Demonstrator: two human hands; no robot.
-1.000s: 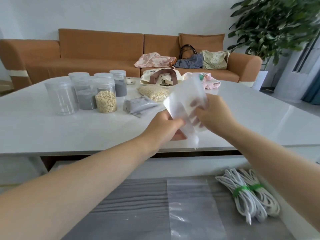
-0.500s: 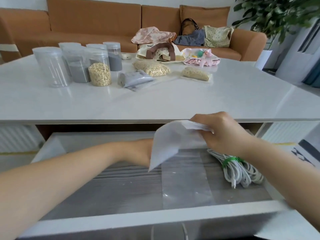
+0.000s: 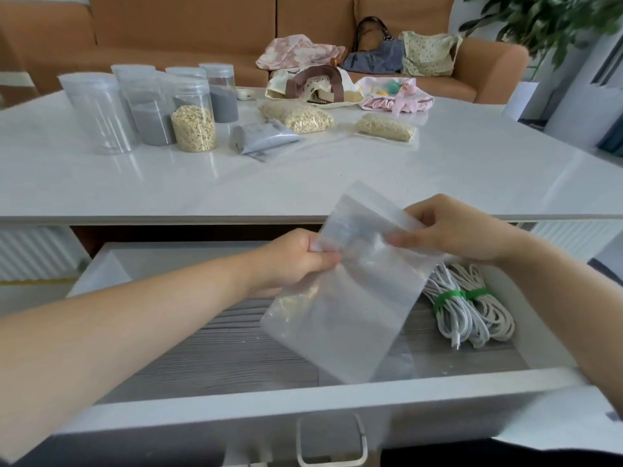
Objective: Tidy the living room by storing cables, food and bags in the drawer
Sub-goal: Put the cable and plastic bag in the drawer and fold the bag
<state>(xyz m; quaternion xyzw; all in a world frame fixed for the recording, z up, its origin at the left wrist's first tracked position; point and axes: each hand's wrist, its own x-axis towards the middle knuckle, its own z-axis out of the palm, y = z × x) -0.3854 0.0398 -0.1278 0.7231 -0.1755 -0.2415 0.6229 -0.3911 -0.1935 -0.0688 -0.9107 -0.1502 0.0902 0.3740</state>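
An empty clear zip bag (image 3: pixel 347 298) hangs flat above the open drawer (image 3: pixel 303 402). My left hand (image 3: pixel 296 257) pinches its upper left edge and my right hand (image 3: pixel 451 230) pinches its upper right edge near the zip strip. Two coils of white cable (image 3: pixel 472 311) tied with green bands lie in the drawer's right part. Another clear bag (image 3: pixel 397 362) lies flat on the drawer floor, mostly hidden behind the held one. On the white table (image 3: pixel 438 176) lie two bags of oats (image 3: pixel 296 116) (image 3: pixel 386 127) and a bag of grey powder (image 3: pixel 259 138).
Several clear jars (image 3: pixel 194 119) with oats or grey powder stand at the table's back left. Cloth bags (image 3: pixel 313 85) lie at the table's far edge and on the orange sofa (image 3: pixel 168 35). A plant (image 3: pixel 546 21) stands at the right. The drawer handle (image 3: pixel 332 439) is nearest me.
Both hands came down from above the table to over the drawer. The bag was folded half a second ago and now hangs spread flat between my hands. The view has tilted downward.
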